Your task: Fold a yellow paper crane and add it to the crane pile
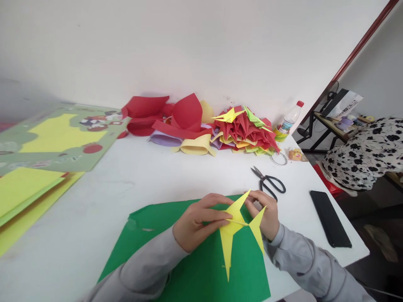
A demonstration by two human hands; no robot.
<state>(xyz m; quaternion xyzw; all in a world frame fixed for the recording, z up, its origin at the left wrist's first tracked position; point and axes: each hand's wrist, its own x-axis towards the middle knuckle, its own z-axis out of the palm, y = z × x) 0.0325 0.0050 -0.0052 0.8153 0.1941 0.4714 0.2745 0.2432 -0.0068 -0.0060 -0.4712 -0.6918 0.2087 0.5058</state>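
A yellow folded-paper star (pixel 236 227) with long narrow points is held up above a green paper sheet (pixel 195 272). My left hand (pixel 198 220) pinches its left side between thumb and fingers. On the other side my right hand (pixel 267 214) is closed with its fingers curled at the upper right points, partly hidden behind the yellow paper. One long point hangs down over the green sheet, and another small pointed part stands out at the right. Black-handled scissors (pixel 267 181) lie just beyond my right hand.
Along the wall lie curled paper pieces (pixel 185 115) and a pile of red folded-paper stars (pixel 244 130). A bottle (pixel 291 119) stands beside the pile. A black phone (pixel 330 218) lies near the right table edge. Yellow sheets (pixel 28 188) are at left. A person in patterned clothing (pixel 368 153) sits at right.
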